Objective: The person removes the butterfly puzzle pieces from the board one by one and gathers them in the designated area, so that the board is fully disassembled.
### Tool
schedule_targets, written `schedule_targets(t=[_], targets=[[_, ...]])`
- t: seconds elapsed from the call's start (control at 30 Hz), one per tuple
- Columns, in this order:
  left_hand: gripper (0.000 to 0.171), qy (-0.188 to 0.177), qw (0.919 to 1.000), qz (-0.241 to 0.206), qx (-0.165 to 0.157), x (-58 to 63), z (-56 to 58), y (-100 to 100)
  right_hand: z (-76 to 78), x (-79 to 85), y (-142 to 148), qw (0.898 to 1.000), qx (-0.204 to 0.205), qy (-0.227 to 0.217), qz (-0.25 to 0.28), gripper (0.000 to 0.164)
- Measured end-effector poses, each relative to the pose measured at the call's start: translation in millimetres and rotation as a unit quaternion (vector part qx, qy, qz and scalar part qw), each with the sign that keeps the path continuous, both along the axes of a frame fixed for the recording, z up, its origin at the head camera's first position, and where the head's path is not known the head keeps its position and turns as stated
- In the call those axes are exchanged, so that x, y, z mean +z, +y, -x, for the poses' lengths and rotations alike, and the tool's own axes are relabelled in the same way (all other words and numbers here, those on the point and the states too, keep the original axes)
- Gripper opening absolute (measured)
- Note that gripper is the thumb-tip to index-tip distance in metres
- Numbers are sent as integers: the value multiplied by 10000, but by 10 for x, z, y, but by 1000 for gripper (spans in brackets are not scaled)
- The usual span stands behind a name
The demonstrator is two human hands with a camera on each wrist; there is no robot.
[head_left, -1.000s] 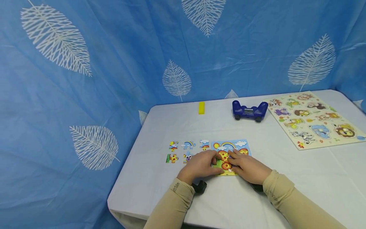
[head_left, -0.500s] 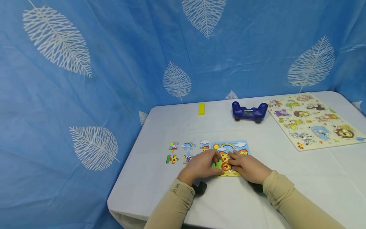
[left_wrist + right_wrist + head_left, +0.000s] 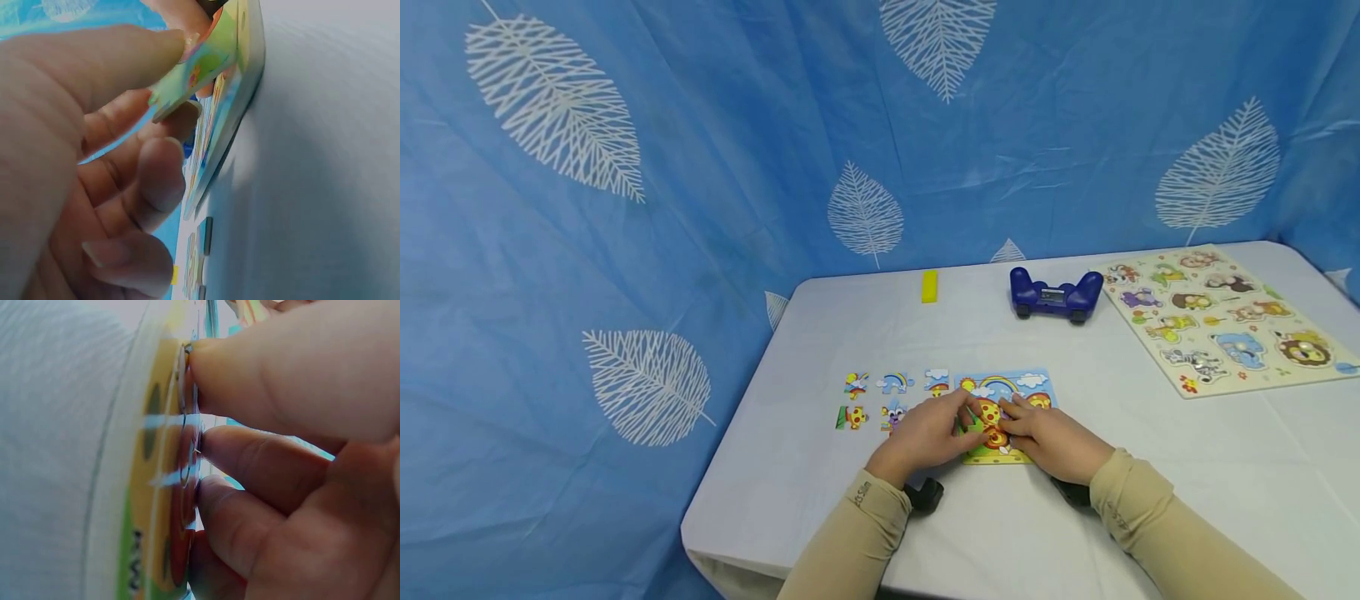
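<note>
My left hand (image 3: 928, 437) pinches a green jigsaw piece (image 3: 199, 72) between thumb and fingers, tilted up at the left side of a colourful puzzle board (image 3: 1006, 457). The board shows a sun, a rainbow and red-and-yellow mushroom-like shapes. On its right side, my right hand (image 3: 1056, 437) rests its fingertips on the picture; the right wrist view has the thumb (image 3: 215, 372) and other fingertips touching the board's face. Part of the board is hidden under both hands. Left of it, several loose jigsaw pieces (image 3: 894, 382) lie in two rows, the lower one partly behind my left hand.
A dark blue game controller (image 3: 1055, 297) lies upside down at the back of the white table (image 3: 820, 500). Left of it is a yellow block (image 3: 929, 286). A large animal puzzle board (image 3: 1270, 372) lies at the right. A blue leaf-patterned curtain (image 3: 737, 167) hangs behind.
My left thumb has moved up from the board's lower edge, and the green piece is now lifted and tilted in my fingers. My right hand stays nearly still on the board.
</note>
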State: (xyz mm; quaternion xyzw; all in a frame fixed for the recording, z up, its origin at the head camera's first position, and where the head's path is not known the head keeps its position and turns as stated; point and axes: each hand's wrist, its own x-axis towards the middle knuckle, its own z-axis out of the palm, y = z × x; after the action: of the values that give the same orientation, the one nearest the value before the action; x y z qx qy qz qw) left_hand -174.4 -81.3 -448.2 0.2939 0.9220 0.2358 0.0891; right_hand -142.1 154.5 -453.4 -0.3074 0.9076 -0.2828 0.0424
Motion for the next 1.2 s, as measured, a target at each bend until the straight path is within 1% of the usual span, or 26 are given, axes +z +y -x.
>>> schedule_targets(t=[0.2, 0.47, 0.53, 0.63, 0.73, 0.83, 0.97, 1.07, 1.13, 1.2], targets=[[21, 32, 9999, -150, 50, 19, -14, 4, 3, 11, -10, 10000, 22, -42, -38, 34], [25, -104, 9986, -509, 60, 37, -36, 9, -19, 23, -12, 9999, 29, -92, -30, 34], [22, -83, 9981, -598, 100, 36, -44, 10, -23, 24, -13, 9999, 20, -95, -30, 34], [19, -65, 9966, -771, 284, 37, -62, 7, -25, 30, -15, 10000, 32, -89, -14, 34], [17, -265, 9907, -1194, 599, 37, -75, 10, -23, 36, -15, 9999, 53, -102, -2, 35], [15, -496, 9809, -1659, 885, 46, -78, 7, -20, 37, -11, 9999, 59, -124, -24, 35], [11, -611, 9690, -2167, 1018, 75, -80, -77, -19, 35, -7, 9999, 53, -152, -15, 35], [13, -818, 9594, -2496, 1029, 120, -104, -246, -26, 39, -10, 9998, 27, -195, -11, 35], [17, -985, 9552, -2572, 1087, 153, -130, -420, -34, 44, -12, 9997, 4, -234, -36, 35], [21, -1103, 9526, -2566, 1206, 181, -160, -629, -41, 50, -14, 9996, -13, -273, -43, 36]])
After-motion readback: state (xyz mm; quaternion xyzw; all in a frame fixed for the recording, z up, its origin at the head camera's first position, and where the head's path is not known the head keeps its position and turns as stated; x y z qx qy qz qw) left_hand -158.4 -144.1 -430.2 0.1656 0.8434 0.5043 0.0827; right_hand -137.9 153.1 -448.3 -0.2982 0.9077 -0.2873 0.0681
